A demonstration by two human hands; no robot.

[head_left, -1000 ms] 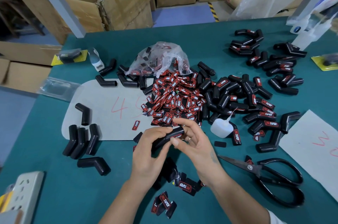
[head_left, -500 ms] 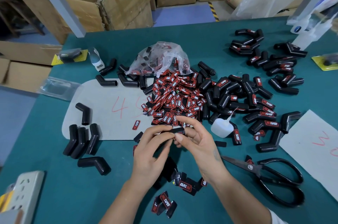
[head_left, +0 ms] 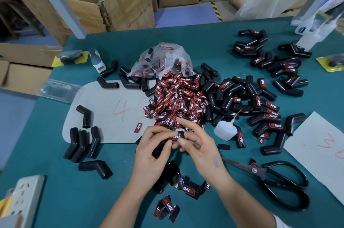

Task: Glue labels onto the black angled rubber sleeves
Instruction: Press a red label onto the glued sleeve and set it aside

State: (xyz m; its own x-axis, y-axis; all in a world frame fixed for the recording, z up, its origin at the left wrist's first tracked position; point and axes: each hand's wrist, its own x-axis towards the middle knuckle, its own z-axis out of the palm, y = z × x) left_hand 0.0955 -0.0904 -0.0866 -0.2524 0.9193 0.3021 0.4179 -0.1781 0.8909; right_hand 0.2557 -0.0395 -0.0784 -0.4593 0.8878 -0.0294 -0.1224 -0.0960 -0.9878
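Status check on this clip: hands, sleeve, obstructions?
Left hand grips black angled rubber sleeve. Right hand pinches red-and-black label onto it. No obstruction.

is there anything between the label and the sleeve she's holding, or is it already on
Nothing visible stands between them: the label already lies on the black sleeve, held by the left hand and pressed by the right hand.
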